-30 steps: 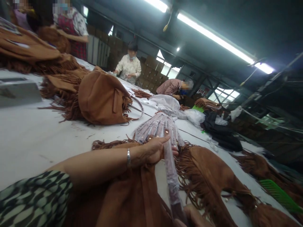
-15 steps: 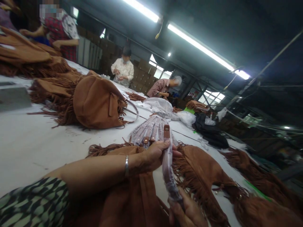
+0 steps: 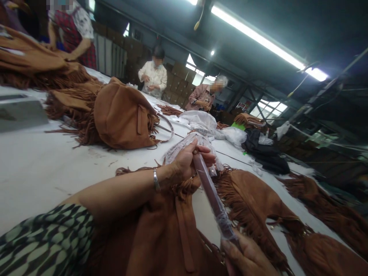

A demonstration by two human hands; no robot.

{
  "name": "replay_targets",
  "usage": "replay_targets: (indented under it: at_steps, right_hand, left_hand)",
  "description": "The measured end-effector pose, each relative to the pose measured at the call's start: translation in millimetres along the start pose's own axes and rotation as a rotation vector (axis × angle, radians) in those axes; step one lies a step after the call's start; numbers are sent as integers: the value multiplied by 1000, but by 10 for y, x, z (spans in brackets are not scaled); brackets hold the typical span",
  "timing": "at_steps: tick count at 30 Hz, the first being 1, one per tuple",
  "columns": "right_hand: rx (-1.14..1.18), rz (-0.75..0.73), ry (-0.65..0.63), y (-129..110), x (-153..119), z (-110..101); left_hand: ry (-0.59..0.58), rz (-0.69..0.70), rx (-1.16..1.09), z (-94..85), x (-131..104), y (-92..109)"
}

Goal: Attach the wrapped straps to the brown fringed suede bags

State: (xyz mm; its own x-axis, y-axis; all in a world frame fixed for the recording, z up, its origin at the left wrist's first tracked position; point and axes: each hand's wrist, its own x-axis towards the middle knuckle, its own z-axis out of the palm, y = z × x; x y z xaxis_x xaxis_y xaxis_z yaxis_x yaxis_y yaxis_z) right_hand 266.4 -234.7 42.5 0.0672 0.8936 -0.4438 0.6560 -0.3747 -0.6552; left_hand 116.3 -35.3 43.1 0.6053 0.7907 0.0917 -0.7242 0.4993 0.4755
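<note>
A brown strap [image 3: 211,189] in clear plastic wrap runs diagonally between my hands. My left hand [image 3: 189,159], with a silver bracelet at the wrist, grips its upper end, where a small metal stud shows. My right hand [image 3: 247,253] is closed round the lower end near the bottom edge. Beneath them lies a brown suede bag [image 3: 155,234] with fringe and a long flat strip on its front. A bundle of plastic-wrapped straps [image 3: 178,147] rests on the table just behind my left hand.
A fringed round bag [image 3: 123,115] sits left on the white table [image 3: 71,165]. More fringed bags [image 3: 253,188] lie right. Plastic bags [image 3: 201,120] and black cloth [image 3: 261,153] are further back. A grey box [image 3: 23,113] stands far left. Several people work beyond.
The held strap is now stretched straight, and its brown end tab is no longer visible above my left hand. My right hand has moved slightly right. The view has shifted a little.
</note>
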Motion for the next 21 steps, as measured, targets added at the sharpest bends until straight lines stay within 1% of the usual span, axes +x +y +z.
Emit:
replay_targets:
  at_steps: [2, 5, 7, 9, 11, 12, 13, 14, 16, 17, 19, 21]
  right_hand:
    - [36, 33, -7, 8, 85, -43]
    - [66, 3, -58, 97, 201, -175]
    - [67, -44, -89, 161, 240, -322]
    - [39, -113, -104, 165, 242, -511]
    - [28, -177, -126, 70, 238, -701]
    - [50, -201, -115, -16, 248, -775]
    - [102, -220, -78, -122, 274, -821]
    - [185, -244, -10, -241, 318, -830]
    - [368, -261, 173, -486, 460, -725]
    - [438, -261, 222, -594, 551, -617]
    - [513, -259, 209, -751, 745, -338]
    - [512, -292, 251, -808, 917, -66]
  left_hand:
    - [-6, -1, 58, 13, -27, -43]
    - [-54, 9, 79, 20, -49, -91]
    - [-76, 26, 61, 21, -52, -125]
    - [-57, 27, 63, 19, -53, -185]
    - [6, 26, 100, 10, -58, -281]
    - [39, 42, 132, 1, -62, -339]
    - [68, 78, 175, -11, -68, -397]
    - [89, 131, 229, -25, -75, -452]
    - [111, 233, 354, -57, -89, -530]
    - [128, 267, 404, -73, -93, -548]
    - [169, 272, 466, -104, -92, -541]
    - [205, 221, 462, -139, -72, -503]
